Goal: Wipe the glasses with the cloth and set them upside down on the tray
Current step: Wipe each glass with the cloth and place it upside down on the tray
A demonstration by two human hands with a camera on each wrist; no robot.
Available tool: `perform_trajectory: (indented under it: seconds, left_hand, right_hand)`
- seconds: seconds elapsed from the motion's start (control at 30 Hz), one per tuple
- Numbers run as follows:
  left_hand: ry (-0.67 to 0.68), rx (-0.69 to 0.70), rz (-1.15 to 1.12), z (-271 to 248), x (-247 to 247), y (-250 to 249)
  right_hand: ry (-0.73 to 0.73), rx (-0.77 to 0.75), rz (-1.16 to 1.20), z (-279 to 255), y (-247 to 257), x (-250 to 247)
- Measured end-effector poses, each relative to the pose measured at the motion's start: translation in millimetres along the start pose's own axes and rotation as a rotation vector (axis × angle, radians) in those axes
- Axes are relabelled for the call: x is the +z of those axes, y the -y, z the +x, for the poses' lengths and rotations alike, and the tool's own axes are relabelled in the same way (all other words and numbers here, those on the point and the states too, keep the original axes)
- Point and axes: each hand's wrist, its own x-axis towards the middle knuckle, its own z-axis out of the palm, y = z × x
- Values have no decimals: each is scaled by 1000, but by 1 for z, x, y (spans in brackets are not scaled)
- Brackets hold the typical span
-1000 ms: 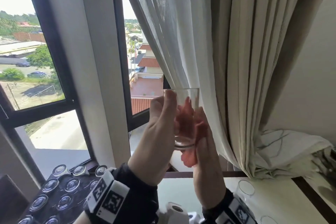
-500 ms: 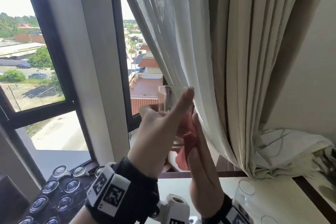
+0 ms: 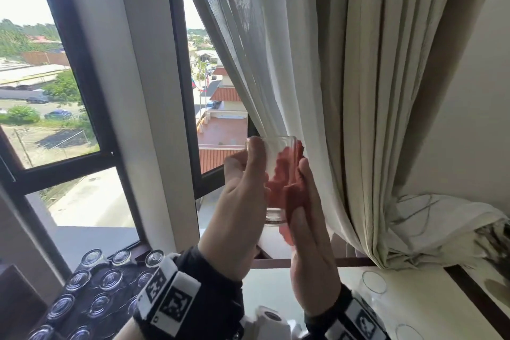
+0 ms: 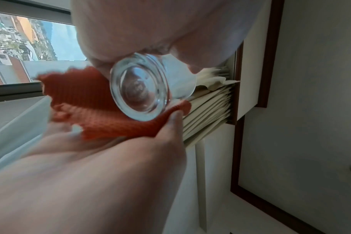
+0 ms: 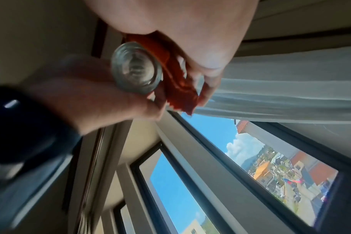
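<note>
I hold a clear glass [image 3: 276, 146] upright in front of the window, mouth up. My left hand [image 3: 244, 188] grips its left side, thumb near the rim. My right hand [image 3: 309, 218] holds a red cloth [image 3: 288, 182] flat against the glass's right side, reaching almost to the rim. The left wrist view shows the thick glass base [image 4: 140, 88] with the cloth [image 4: 94, 104] lying in my right palm under it. From the right wrist, the base [image 5: 136, 71] sits between both hands beside the cloth [image 5: 174, 82]. The dark tray [image 3: 80, 298] lies at lower left.
Several glasses [image 3: 91, 257] stand upside down on the tray. Two upright glasses [image 3: 374, 281] stand on the white table [image 3: 276, 298] at lower right. Sheer and beige curtains [image 3: 358, 119] hang right behind the hands, bunched on the sill at right.
My left hand has shifted its grip on the glass, the outstretched finger now folded back onto its side. The cloth has slid up the right side toward the rim.
</note>
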Motion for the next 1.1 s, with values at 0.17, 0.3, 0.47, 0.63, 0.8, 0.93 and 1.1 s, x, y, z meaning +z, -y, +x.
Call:
perform_trajectory:
  seconds: [0.17, 0.3, 0.47, 0.63, 0.8, 0.93, 1.1]
  left_hand:
    - [93, 3, 80, -12, 13, 7]
    - [33, 4, 38, -7, 15, 6]
    - [20, 81, 37, 1, 8, -5]
    - [87, 65, 76, -12, 17, 0]
    - [-9, -83, -67, 6, 7, 7]
    - [-16, -94, 14, 16, -7, -1]
    - [91, -56, 99, -3, 5, 5]
  right_hand:
    - [-67, 250, 167, 33, 12, -16]
    - [63, -144, -51, 35, 20, -10]
    - [-24, 77, 107, 1, 0, -7]
    - [-29, 214, 43, 27, 11, -20]
    - [124, -150, -62, 24, 25, -6]
    - [133, -102, -30, 0, 3, -10]
    - [-45, 231, 19, 15, -1, -16]
